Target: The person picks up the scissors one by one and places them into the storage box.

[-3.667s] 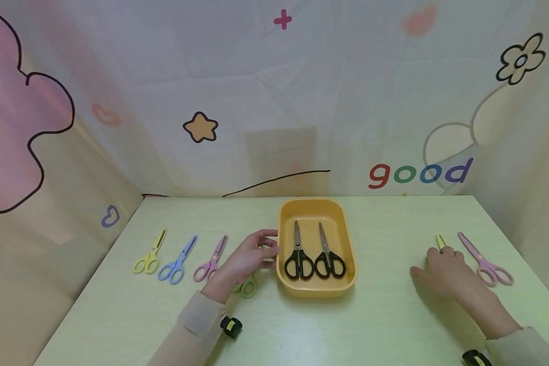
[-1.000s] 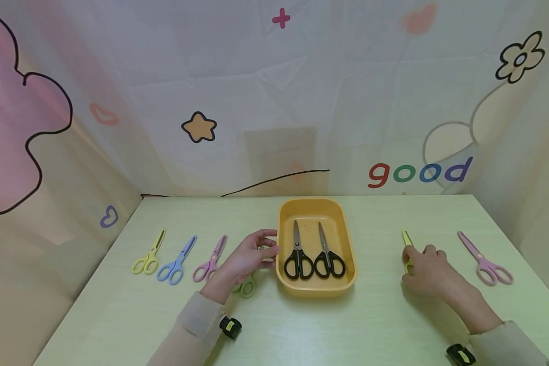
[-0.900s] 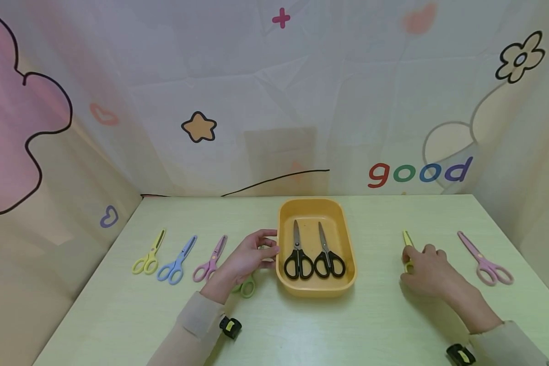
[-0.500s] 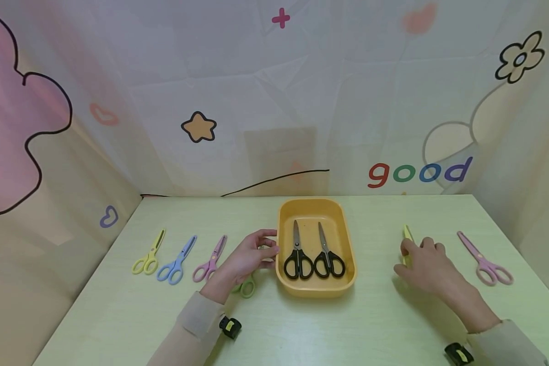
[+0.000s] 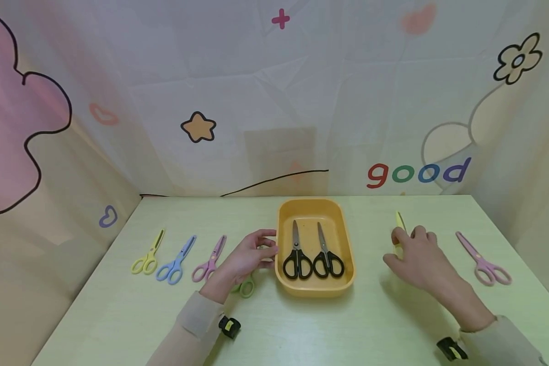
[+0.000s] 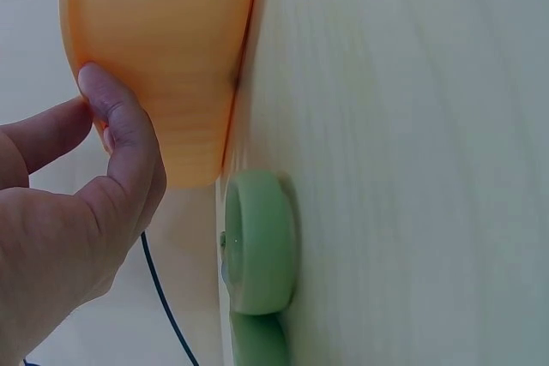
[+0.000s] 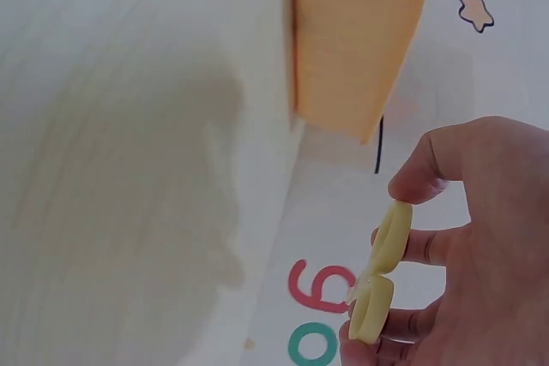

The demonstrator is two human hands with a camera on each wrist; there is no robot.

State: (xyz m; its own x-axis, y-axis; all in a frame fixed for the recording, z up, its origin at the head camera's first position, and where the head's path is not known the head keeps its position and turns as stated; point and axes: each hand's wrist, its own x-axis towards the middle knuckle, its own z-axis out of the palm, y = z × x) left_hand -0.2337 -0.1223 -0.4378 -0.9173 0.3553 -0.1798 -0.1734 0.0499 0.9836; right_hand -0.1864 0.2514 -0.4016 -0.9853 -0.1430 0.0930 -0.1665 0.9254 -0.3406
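My right hand [image 5: 423,262] pinches yellow scissors [image 5: 399,220] above the table, blades pointing away. The right wrist view shows their finger loops [image 7: 391,242] between thumb and fingers. With its fingertips my left hand [image 5: 247,256] holds the left rim of a yellow-orange plastic tray [image 5: 315,291]. Side by side in the tray lie two black-handled scissors, one on the left [image 5: 297,264] and one on the right [image 5: 328,264]. Partly hidden under the left hand are green scissors [image 5: 246,288], whose handle loop [image 6: 262,246] is close up in the left wrist view.
Left on the table [image 5: 132,325] lie yellow scissors [image 5: 147,262], blue scissors [image 5: 176,264] and pink scissors [image 5: 209,262]. At the right lie pink-purple scissors [image 5: 485,264]. A printed curtain [image 5: 238,76] rises behind the table edge.
My right hand has taken yellow scissors from beside the right-hand pink-purple pair, moved them left, and lifted them off the table. My left hand and the tray stay in place.
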